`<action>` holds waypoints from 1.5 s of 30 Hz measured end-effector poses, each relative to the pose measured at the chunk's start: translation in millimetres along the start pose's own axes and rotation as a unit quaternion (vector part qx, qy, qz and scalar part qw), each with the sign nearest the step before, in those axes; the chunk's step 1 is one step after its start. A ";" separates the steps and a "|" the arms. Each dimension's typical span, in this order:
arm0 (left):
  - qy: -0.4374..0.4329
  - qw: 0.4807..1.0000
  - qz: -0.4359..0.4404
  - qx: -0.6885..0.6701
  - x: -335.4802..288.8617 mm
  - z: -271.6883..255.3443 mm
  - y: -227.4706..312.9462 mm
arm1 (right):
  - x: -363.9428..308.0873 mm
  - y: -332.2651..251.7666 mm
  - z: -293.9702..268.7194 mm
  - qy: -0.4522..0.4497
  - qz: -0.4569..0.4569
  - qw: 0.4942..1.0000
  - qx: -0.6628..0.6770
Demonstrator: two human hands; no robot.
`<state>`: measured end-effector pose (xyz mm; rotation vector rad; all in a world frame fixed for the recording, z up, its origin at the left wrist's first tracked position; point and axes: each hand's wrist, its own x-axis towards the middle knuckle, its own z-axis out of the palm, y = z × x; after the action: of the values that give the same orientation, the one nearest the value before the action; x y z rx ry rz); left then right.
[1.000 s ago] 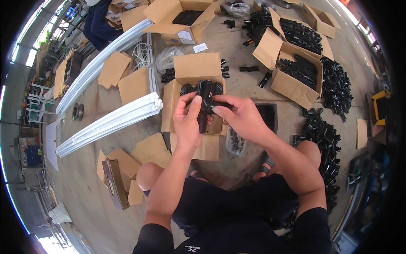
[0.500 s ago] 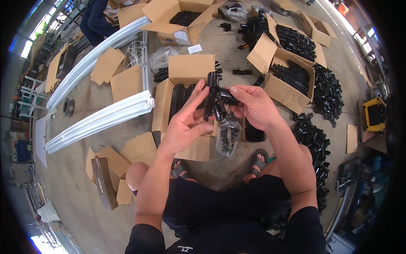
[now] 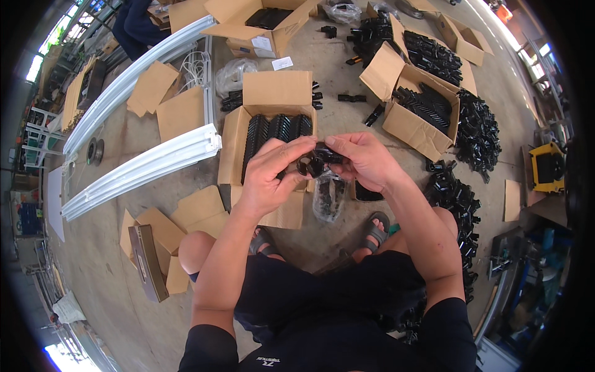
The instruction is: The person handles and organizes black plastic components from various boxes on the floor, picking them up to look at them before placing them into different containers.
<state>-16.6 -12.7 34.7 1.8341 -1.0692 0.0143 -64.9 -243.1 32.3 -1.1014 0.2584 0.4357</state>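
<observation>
Left hand point(image 3: 271, 177) grip closed on black plastic part point(image 3: 315, 162); right hand point(image 3: 364, 160) pinching same part. Open cardboard box point(image 3: 235, 146) of black parts just beyond.

Black part point(image 3: 315, 162) half-hidden (by hands point(image 3: 322, 166))

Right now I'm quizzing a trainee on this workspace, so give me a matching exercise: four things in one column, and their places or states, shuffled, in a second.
Things:
1. small black part
2. open cardboard box in front of the person
3. white channel rails
4. loose pile of black parts

Places or states:
A. lying on the floor at the left
B. held between the left hand and the right hand
C. heaped on the floor at the right
D. filled with rows of black parts

Pairs: 1-B, 2-D, 3-A, 4-C
</observation>
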 end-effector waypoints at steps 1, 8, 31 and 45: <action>0.014 1.000 -0.010 -0.001 0.2 0.9 -0.7 | -0.4 0.2 0.3 -0.002 0.005 1.000 -0.011; 0.134 0.939 -0.187 -0.258 -11.4 27.2 -8.5 | -2.4 8.1 6.5 0.054 -0.294 0.871 -0.390; 0.038 0.925 -0.263 -0.272 -17.1 14.7 -20.6 | -2.1 2.4 13.6 0.026 -0.364 0.769 -0.524; -0.021 0.951 -0.249 -0.180 -11.0 7.4 2.5 | -1.9 2.6 18.7 -0.012 -0.266 0.877 -0.399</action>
<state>-28.1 -11.3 27.8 1.7198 -0.5628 -0.4907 -68.0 -225.6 39.1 -1.9056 -0.2873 0.0361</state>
